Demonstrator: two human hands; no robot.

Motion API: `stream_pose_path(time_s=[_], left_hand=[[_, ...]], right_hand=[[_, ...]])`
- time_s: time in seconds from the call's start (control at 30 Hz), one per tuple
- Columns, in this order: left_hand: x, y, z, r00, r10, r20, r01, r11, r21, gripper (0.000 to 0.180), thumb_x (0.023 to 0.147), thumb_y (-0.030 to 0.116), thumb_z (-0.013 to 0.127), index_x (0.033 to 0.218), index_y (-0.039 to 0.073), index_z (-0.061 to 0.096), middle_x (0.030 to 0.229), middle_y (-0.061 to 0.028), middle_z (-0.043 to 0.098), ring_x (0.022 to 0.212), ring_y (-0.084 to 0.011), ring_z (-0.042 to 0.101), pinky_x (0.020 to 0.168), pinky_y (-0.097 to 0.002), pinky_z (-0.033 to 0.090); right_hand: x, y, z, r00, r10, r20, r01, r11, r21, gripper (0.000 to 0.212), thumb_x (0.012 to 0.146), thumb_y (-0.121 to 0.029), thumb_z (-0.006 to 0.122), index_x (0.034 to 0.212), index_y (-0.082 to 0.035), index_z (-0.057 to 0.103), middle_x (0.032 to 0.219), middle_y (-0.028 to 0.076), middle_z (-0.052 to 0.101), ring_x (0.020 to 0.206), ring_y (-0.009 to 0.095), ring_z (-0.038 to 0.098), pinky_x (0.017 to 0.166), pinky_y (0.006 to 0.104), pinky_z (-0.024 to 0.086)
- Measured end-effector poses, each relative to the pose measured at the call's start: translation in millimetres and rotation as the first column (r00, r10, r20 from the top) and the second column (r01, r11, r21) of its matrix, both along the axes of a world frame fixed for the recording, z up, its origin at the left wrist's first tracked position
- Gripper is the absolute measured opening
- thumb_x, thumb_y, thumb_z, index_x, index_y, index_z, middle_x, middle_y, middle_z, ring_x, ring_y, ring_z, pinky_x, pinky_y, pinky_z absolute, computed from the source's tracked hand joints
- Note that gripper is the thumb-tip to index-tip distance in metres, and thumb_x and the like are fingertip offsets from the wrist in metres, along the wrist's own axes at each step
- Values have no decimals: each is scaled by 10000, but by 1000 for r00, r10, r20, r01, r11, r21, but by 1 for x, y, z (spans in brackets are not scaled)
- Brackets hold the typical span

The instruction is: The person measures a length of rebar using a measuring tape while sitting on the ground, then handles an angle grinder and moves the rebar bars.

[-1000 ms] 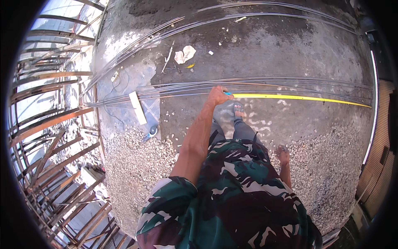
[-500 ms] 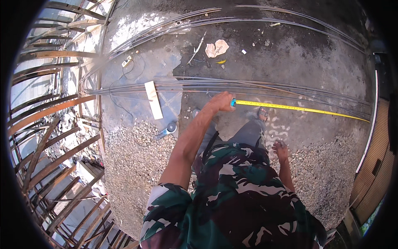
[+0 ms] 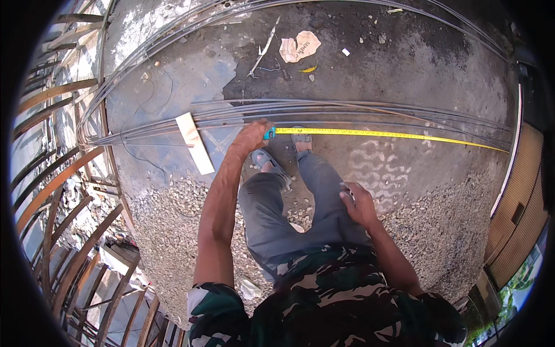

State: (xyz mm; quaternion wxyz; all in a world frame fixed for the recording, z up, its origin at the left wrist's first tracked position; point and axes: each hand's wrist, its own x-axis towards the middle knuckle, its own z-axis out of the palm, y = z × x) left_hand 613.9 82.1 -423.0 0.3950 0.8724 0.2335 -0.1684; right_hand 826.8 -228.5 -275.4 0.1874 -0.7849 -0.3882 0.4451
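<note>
My left hand, arm stretched forward, is closed round the teal case of a tape measure. Its yellow blade runs out to the right, almost to the floor's right edge. Just beyond the blade lies a bundle of long thin steel bars. A pale flat board rests across the bars, left of my left hand. My right hand hangs by my right leg with its fingers bent together; a small greyish thing seems pinched there, too small to name.
More long bars curve along the far side. Torn brown paper and a thin light strip lie on the concrete. Gravel spreads on both sides of my legs. Wooden beams line the left edge. A dark cable loops near the bars.
My left hand has moved left with the tape case, and more yellow blade shows. My body has shifted left, with both feet now in view. My right hand has come up beside my leg.
</note>
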Motion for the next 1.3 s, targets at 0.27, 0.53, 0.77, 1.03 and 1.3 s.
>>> stream_pose_path(time_s=[0.27,0.53,0.77,1.03,1.3], left_hand=[[-69,63,-180,1000,-4,-6,5,991,130,515,719,27,706,1200,53,522,1173,-193,578,1074,-381,574,921,-439,483],[-90,111,-291,999,-32,-14,33,984,174,395,765,60,688,1108,45,492,1050,-196,568,1001,-402,573,838,-471,477],[-106,122,-333,998,-64,8,61,976,208,345,798,84,669,1092,52,492,1046,-170,521,989,-401,557,827,-469,465],[-112,128,-350,997,-61,37,49,962,270,342,780,64,684,1053,58,478,1042,-149,528,1004,-385,560,814,-480,466],[-155,146,-346,1000,17,16,-22,936,351,382,775,59,675,1103,66,479,1028,-166,546,1011,-411,538,836,-473,451]], right_hand=[[-51,113,-159,986,139,-93,-115,968,225,308,880,-184,622,1151,-45,578,1026,169,615,929,367,610,786,411,499],[-123,157,-324,920,339,-198,-255,899,357,358,867,-192,646,1173,-28,564,1081,155,586,985,336,593,840,414,486],[-161,158,-342,850,513,-123,-417,796,439,372,831,-190,677,1159,-45,576,1069,130,582,1001,311,590,850,402,484],[-157,149,-353,936,352,-12,-307,831,463,366,815,-195,690,1129,-43,580,991,127,595,937,308,599,810,400,487],[-165,155,-354,907,412,-91,-337,837,431,356,811,-174,695,1118,-34,581,1022,134,607,927,315,608,797,398,491]])
